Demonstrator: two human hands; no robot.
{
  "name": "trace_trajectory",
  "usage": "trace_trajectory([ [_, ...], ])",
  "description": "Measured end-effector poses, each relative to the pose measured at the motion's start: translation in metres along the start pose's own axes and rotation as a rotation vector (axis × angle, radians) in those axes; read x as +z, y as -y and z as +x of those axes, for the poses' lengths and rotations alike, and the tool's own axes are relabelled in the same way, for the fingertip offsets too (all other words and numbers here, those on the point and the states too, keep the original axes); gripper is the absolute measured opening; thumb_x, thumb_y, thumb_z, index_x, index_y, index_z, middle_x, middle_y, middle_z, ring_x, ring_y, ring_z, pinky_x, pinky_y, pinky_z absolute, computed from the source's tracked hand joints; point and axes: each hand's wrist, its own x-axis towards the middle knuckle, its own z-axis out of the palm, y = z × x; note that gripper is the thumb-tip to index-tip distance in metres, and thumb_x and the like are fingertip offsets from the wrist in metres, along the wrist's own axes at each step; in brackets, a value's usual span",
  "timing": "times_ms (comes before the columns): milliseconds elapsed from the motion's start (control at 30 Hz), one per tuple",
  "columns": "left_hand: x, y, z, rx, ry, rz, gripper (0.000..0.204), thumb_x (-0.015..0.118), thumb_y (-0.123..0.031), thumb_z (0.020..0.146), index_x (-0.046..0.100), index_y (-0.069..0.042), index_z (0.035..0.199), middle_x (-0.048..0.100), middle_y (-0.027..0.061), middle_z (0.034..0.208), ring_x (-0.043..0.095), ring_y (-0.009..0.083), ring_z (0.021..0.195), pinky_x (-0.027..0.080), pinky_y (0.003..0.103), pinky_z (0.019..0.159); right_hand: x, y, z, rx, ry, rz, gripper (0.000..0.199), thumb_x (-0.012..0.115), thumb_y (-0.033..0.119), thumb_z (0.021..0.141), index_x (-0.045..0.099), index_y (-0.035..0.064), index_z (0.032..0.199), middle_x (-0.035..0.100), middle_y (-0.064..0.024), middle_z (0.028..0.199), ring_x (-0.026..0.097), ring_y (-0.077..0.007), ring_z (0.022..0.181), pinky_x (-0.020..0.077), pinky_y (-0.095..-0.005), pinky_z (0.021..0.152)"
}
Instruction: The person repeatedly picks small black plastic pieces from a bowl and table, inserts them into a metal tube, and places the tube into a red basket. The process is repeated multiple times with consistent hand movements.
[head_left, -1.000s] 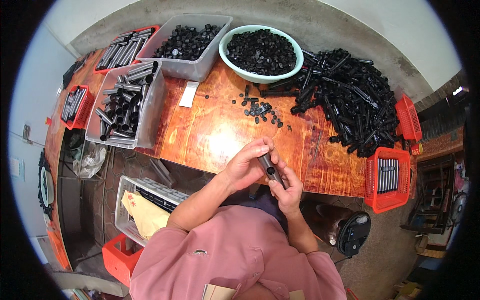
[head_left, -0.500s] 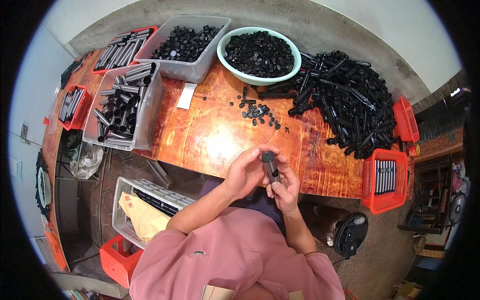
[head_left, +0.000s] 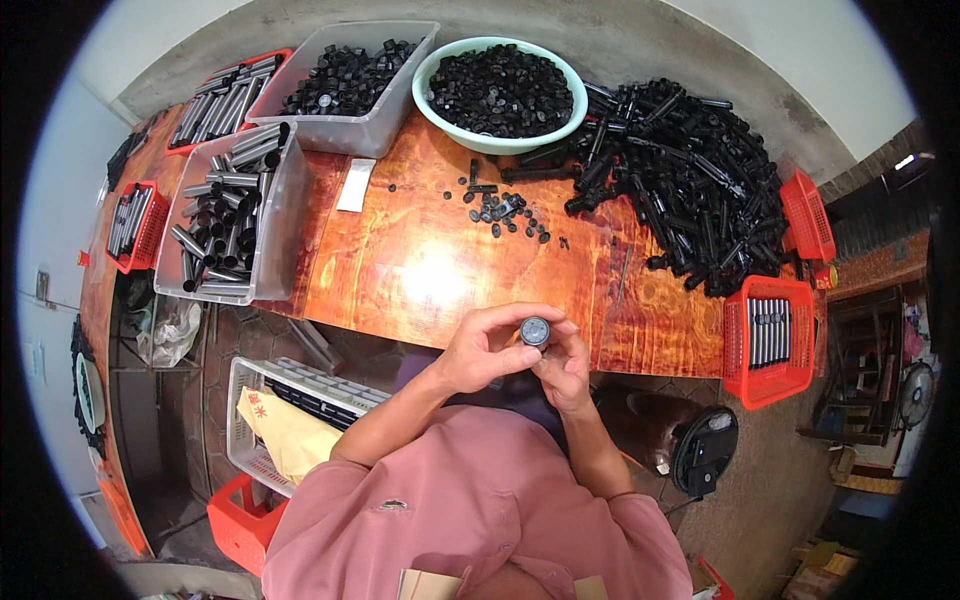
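Note:
A dark tube with a round black cap (head_left: 535, 331) is held end-on between my hands, above the near edge of the table. My left hand (head_left: 486, 350) is closed round its left side, the thumb lying close under the cap. Fingers of my right hand (head_left: 566, 374) grip it from the right and below. Most of the tube's length is hidden behind the cap and fingers. Beyond my hands, small black caps (head_left: 505, 212) lie loose on the wooden table (head_left: 370, 270).
A large heap of black tubular parts (head_left: 690, 180) covers the table's right side. At the back stand a pale green basin (head_left: 573, 120) and a clear bin (head_left: 395, 140), both of black pieces. Metal tubes fill another clear bin (head_left: 285, 235). A red basket (head_left: 735, 345) holds lined-up tubes.
The tube has tilted so its capped end faces up toward me, where its side and a hole showed before. My left thumb has come in near the cap. The view has shifted slightly.

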Motion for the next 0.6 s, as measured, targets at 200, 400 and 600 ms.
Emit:
trace_trajectory([
  [200,0.001,-0.001,0.002,-0.022,-0.104,0.022,0.047,0.068,-0.020,0.096,0.057,0.004,0.134,0.067,0.0168,0.126,0.064,0.0226,0.116,0.050,0.037,0.102,0.001,0.000,-0.002,-0.005,-0.042,-0.061,0.050,0.072,-0.003,0.085,0.055,-0.0026,0.132,0.063,-0.0097,0.126,0.061,-0.0187,0.117,0.0471,-0.0336,0.102],
  [400,0.010,0.018,0.010,-0.007,-0.447,-0.034,0.034,0.058,-0.010,0.102,0.056,0.003,0.133,0.068,0.0167,0.125,0.064,0.0199,0.115,0.052,0.033,0.101,0.021,0.006,-0.001,-0.174,-0.259,-0.615,0.045,0.074,-0.003,0.084,0.059,-0.0034,0.126,0.067,-0.0117,0.117,0.067,-0.0172,0.103,0.0532,-0.0299,0.090],
  [600,0.008,0.023,0.010,0.024,-0.398,-0.089,0.032,0.060,-0.010,0.101,0.059,0.004,0.130,0.068,0.0175,0.123,0.066,0.0214,0.115,0.052,0.035,0.101,0.014,0.002,-0.006,-0.167,-0.251,-0.673,0.045,0.073,-0.003,0.084,0.059,-0.0039,0.127,0.066,-0.0114,0.117,0.065,-0.0159,0.101,0.0523,-0.0291,0.089],
])
